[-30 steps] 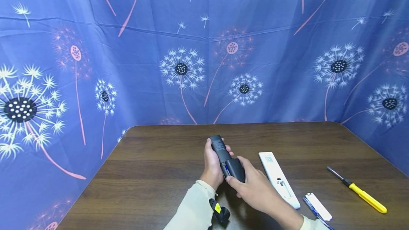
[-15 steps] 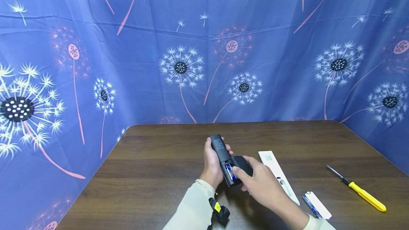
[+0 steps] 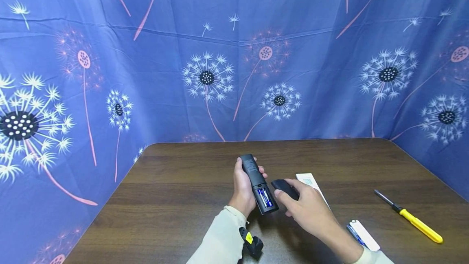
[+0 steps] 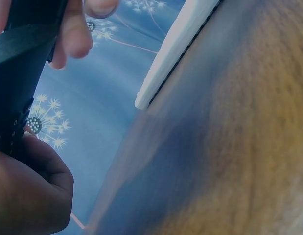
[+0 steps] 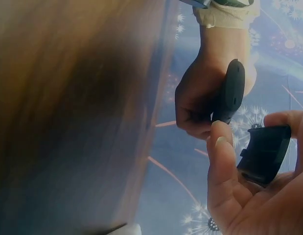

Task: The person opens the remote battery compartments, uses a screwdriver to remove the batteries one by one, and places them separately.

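My left hand [image 3: 243,188] grips a black remote control [image 3: 251,167] with its back turned up. The lower end of the remote has its battery compartment uncovered, and blue batteries [image 3: 264,197] lie inside. Just to the right, my right hand [image 3: 309,209] pinches the black battery cover [image 3: 285,188] between thumb and fingers, apart from the remote. In the right wrist view the curved inner side of the cover [image 5: 265,154] shows, with the end of the remote [image 5: 233,85] beyond it in the left hand [image 5: 200,95].
A white remote [image 3: 309,180] lies right of centre, partly hidden by my right hand. Near my right sleeve lie a white cover [image 3: 365,235] and blue batteries [image 3: 354,231]. A yellow-handled screwdriver [image 3: 417,223] rests farther right. Blue dandelion cloth [image 3: 234,72] hangs behind the table.
My right hand has drawn the battery cover off the remote and moved it right. The blue batteries have come into full view. The left hand has stayed almost still.
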A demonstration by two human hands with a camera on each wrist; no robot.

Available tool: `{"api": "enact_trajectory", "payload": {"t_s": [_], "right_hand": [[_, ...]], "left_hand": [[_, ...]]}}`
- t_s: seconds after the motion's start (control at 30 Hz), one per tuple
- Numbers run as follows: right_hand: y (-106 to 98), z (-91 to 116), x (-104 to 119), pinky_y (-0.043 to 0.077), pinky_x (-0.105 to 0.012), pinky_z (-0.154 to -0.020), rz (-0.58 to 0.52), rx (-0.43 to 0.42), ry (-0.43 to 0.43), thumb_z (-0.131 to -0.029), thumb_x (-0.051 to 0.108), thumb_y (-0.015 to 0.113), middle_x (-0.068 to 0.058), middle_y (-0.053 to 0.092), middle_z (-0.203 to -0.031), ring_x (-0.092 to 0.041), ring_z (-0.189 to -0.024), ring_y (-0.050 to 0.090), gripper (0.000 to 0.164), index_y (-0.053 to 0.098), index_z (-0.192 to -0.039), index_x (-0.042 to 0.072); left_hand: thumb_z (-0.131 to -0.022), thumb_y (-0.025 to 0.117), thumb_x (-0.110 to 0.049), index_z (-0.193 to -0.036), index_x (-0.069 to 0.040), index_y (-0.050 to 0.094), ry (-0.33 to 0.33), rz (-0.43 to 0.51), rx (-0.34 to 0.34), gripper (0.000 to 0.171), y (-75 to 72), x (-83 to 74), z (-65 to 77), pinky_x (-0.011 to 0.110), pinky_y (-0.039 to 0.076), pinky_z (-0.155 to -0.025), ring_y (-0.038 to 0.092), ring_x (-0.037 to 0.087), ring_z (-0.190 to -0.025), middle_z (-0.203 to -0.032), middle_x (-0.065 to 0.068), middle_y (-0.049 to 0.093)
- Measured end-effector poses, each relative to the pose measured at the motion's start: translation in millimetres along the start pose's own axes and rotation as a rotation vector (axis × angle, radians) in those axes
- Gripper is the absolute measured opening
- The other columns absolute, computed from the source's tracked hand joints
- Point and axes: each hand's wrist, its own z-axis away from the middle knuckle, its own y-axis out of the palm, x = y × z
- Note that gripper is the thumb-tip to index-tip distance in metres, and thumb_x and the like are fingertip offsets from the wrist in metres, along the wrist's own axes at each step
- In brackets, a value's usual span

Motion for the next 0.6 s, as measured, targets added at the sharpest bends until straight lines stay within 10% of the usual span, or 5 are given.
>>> {"api": "enact_trajectory", "payload": {"t_s": [0.6], "right_hand": [[-10.3, 7.3, -10.1, 0.047, -0.032, -0.068, 0.165, -0.054, -0.110, -0.090, 0.035, 0.072, -0.007, 0.067, -0.107, -0.016, -0.081, 0.056, 0.051, 0.066, -0.127, 0.001]], "left_hand": [[-0.106, 0.024, -0.054, -0.126, -0.009, 0.049, -0.010, 0.018, 0.008, 0.056, 0.8, -0.1, -0.3, 0.028, 0.049, -0.067, 0.058, 0.013, -0.066, -0.079, 0.003, 0.058]]}}
